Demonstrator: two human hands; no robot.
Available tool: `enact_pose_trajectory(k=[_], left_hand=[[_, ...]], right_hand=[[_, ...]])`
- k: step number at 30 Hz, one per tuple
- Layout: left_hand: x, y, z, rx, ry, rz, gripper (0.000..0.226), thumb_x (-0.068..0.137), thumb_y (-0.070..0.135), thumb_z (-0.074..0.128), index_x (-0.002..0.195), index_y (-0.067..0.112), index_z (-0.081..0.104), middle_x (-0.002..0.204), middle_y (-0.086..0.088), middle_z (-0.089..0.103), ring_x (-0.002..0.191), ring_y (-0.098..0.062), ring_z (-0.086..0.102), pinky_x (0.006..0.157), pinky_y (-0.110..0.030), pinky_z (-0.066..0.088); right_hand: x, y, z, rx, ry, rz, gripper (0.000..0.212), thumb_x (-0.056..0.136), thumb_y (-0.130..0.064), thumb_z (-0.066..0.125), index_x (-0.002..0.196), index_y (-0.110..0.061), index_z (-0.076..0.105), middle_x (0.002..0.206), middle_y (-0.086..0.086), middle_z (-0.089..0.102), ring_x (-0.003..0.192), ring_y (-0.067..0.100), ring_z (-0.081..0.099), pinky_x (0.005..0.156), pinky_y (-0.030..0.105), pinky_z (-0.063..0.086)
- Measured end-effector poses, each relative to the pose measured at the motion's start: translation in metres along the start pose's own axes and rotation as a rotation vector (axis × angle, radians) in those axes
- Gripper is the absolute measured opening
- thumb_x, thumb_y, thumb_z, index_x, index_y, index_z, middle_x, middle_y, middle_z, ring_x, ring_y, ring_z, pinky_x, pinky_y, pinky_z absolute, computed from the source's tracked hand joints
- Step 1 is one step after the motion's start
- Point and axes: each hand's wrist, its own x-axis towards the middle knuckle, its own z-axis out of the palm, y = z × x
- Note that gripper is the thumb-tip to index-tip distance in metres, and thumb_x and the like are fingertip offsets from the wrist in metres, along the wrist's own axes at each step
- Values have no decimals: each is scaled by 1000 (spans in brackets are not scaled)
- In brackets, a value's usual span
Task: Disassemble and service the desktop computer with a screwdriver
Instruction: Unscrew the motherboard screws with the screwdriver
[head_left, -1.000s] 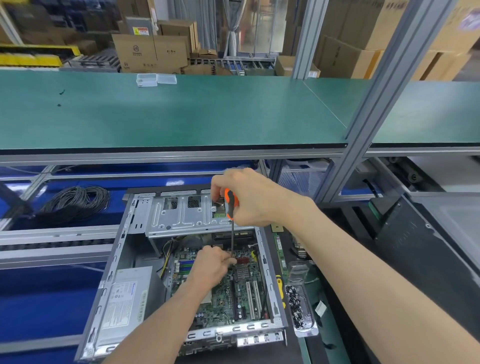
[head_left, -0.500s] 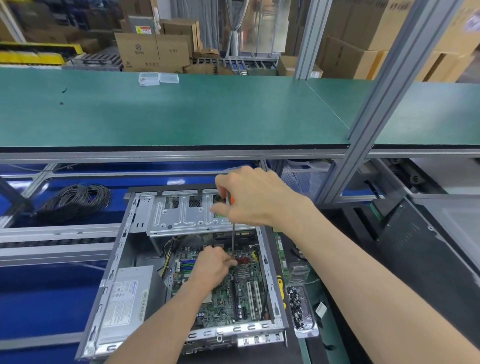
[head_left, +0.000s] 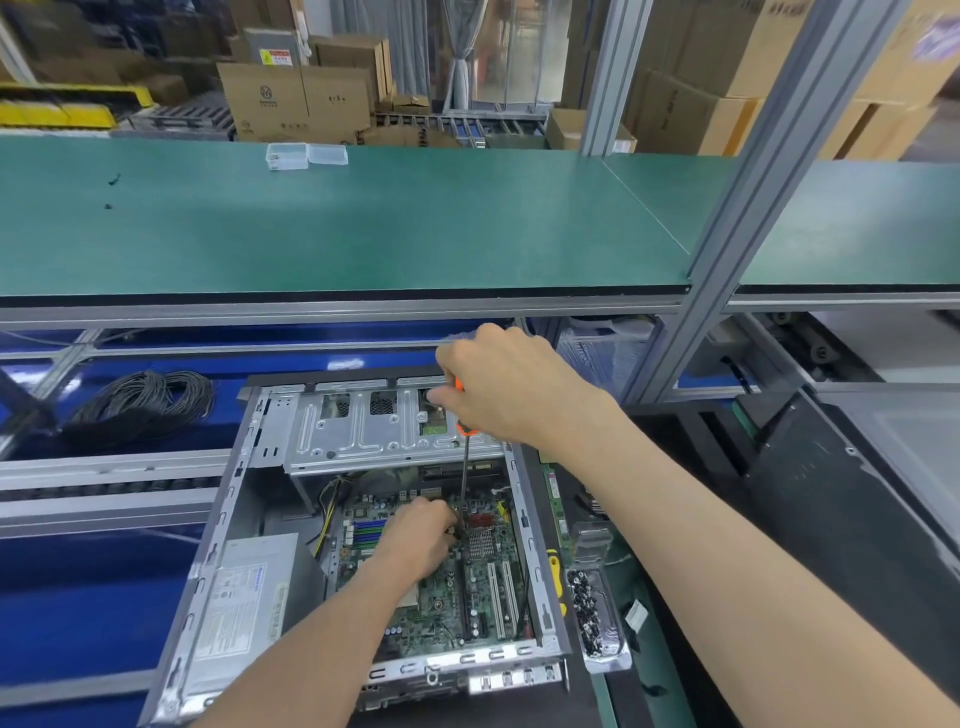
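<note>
We are seeing an orange-handled screwdriver (head_left: 459, 427), a green motherboard (head_left: 457, 587) inside a silver-grey case (head_left: 218, 545), a black cable coil (head_left: 143, 402) lying on blue, a green shelf (head_left: 363, 223) and brown boxes (head_left: 293, 98).

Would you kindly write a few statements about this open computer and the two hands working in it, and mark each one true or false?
1. The right hand grips the orange-handled screwdriver, its shaft pointing down into the computer case. True.
2. The left hand rests on the power supply. False: it is on the motherboard, fingers at the screwdriver's tip.
3. A coil of black cable lies left of the case. True.
4. The tray of screws sits on the green shelf. False: it is beside the case's right wall.
5. The drive cage has been lifted out onto the shelf. False: it is in the case.
</note>
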Motion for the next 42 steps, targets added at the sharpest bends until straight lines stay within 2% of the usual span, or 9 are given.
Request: enact_pose_trajectory(k=[2, 5, 11, 14, 17, 23, 26, 34, 42], left_hand=[[5, -1, -3, 67, -18, 30, 21, 94, 29, 66, 104, 13, 74, 100, -13, 69, 93, -33, 67, 79, -38, 53], [12, -1, -6, 135, -51, 73, 25, 92, 34, 67, 110, 16, 68, 108, -10, 66, 99, -31, 64, 81, -39, 52], [20, -1, -10, 225, -66, 107, 37, 90, 40, 65, 119, 18, 61, 118, -9, 59, 105, -33, 61, 76, -38, 44], [21, -2, -12, 239, -65, 113, 37, 88, 42, 66, 118, 22, 63, 117, -8, 60, 105, -33, 61, 78, -38, 47], [21, -1, -11, 236, -65, 115, 36, 87, 43, 66, 118, 23, 65, 115, -8, 61, 103, -33, 62, 77, -39, 48], [22, 1, -9, 195, -76, 103, 34, 86, 41, 66, 114, 23, 65, 110, -6, 61, 100, -32, 63, 78, -40, 51], [23, 3, -10, 192, -85, 112, 29, 82, 40, 68, 95, 19, 54, 92, -3, 53, 93, -31, 63, 67, -37, 45], [28, 3, -12, 150, -146, 153, 37, 75, 37, 74, 66, 24, 40, 67, 5, 44, 63, -23, 51, 53, -32, 38], [21, 0, -14, -76, -122, 149, 9, 76, 28, 73, 72, 26, 65, 71, 5, 65, 67, -15, 62, 59, -23, 44]], right_hand=[[1, 0, -2, 85, -46, -73, 8, 91, -22, 59, 94, -15, 60, 74, -2, 47, 81, 30, 52, 70, 36, 43], [-2, 3, -7, 251, -172, -141, 28, 74, -3, 61, 97, -18, 65, 81, -5, 61, 79, 20, 57, 66, 32, 44], [-2, 3, -2, -7, -14, 15, 34, 94, -50, 59, 102, -17, 54, 72, -3, 33, 76, 30, 44, 66, 38, 38], [-1, 6, -3, 155, -57, -63, 13, 91, -20, 62, 101, -14, 59, 74, -4, 47, 81, 28, 53, 67, 36, 46], [-2, 11, -7, 352, -154, -117, 31, 74, 0, 64, 99, -16, 61, 74, -6, 61, 74, 18, 58, 64, 34, 49], [-15, 8, 35, 646, 134, 61, 25, 85, -27, 76, 83, -12, 56, 67, -1, 56, 62, 16, 47, 62, 24, 34], [-30, 6, 72, 714, 252, 196, 27, 92, -30, 69, 82, -10, 55, 66, 6, 57, 61, 20, 51, 62, 32, 42], [-46, 9, 124, 784, 141, 313, 36, 105, -22, 45, 79, -1, 57, 69, 16, 65, 69, 34, 61, 73, 51, 51], [-47, 18, 109, 780, 312, 308, 33, 105, -20, 49, 78, -5, 59, 65, 12, 64, 65, 28, 61, 76, 49, 50]])
